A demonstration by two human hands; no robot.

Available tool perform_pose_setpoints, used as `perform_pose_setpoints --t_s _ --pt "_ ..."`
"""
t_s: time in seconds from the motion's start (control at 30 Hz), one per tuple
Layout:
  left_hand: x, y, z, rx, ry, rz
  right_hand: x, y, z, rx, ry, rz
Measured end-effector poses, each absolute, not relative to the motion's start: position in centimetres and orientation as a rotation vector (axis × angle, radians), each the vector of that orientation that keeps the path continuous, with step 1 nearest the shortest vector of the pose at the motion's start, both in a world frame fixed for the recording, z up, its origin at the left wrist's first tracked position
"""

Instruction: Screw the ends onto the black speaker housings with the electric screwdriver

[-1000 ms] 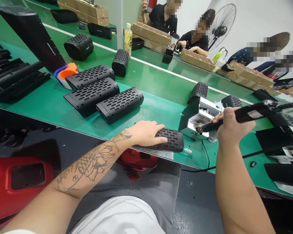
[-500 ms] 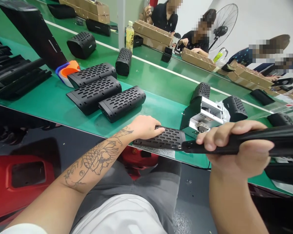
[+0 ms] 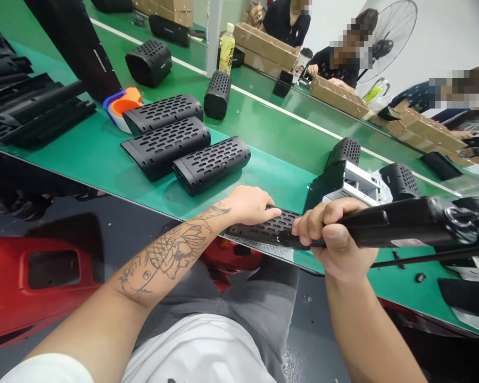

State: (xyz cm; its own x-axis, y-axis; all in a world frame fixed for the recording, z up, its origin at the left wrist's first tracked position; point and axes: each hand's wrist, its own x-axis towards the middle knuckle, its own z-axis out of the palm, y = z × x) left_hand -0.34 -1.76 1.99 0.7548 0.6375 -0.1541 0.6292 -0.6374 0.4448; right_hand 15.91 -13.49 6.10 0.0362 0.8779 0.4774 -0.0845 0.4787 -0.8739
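Your left hand (image 3: 253, 205), half curled, grips a black slotted plastic casing (image 3: 260, 229). Your right hand (image 3: 339, 242) clasps a black cylindrical power screwdriver (image 3: 391, 224), tip at the casing's edge.

White shirt (image 3: 199, 351), grey trousers (image 3: 259, 298); dark line tattoo (image 3: 171, 247) on left forearm (image 3: 154, 284).

Open mat (image 3: 280, 171) beyond left hand (image 3: 253, 206), perforated housings (image 3: 183, 141) leftward, machine (image 3: 334, 182) (boxy) rightward

Right hand (image 3: 335, 234) bringing black electric screwdriver (image 3: 391, 223) away from screw feeder (image 3: 361, 183); working end now meeting near edge of perforated black housing (image 3: 265, 227), farther left than half a second ago. Left hand (image 3: 250, 206) drawing its fingers back.
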Motion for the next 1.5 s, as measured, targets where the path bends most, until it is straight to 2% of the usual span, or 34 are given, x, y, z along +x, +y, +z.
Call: perform_pose_setpoints --t_s 0.4,0.53,0.6,0.73,0.83,0.97,1.1,1.23,1.33,1.5 --pt "-0.3 -1.5 1.8 2.449 0.953 0.036 15.7 -13.4 5.4 -0.818 -1.367 0.912" --pt "-0.4 -1.8 1.7 2.452 0.981 0.033 16.8 -13.8 6.4 -0.865 -1.322 0.861" --pt "-0.3 -2.0 1.6 2.437 1.014 0.025 18.9 -13.3 7.3 -0.899 -1.257 0.698" --pt "-0.1 -2.7 1.4 2.409 1.058 0.033 26.5 -10.6 7.7 -1.002 -1.001 0.053" --pt "0.1 -3.1 1.3 2.397 1.083 0.04 31.9 -8.8 6.1 -1.092 -0.995 -0.068" --pt "-0.1 -2.9 1.4 2.412 1.067 0.045 34.5 -8.8 3.8 -0.985 -1.152 0.041" --pt "-1.1 -2.0 1.7 2.43 0.922 -0.014 32.2 -10.5 4.3 -0.98 -1.165 0.121" --pt "-1.7 -1.4 1.6 2.405 0.865 -0.034 27.3 -12.8 7.2 -0.98 -1.087 0.201" --pt "-1.7 -1.3 1.3 2.387 0.867 -0.017 22.3 -14.4 9.1 -0.857 -1.136 0.428" --pt "-1.6 -1.4 1.2 2.394 0.856 0.024 13.9 -14.5 9.1 -0.692 -1.22 0.765"
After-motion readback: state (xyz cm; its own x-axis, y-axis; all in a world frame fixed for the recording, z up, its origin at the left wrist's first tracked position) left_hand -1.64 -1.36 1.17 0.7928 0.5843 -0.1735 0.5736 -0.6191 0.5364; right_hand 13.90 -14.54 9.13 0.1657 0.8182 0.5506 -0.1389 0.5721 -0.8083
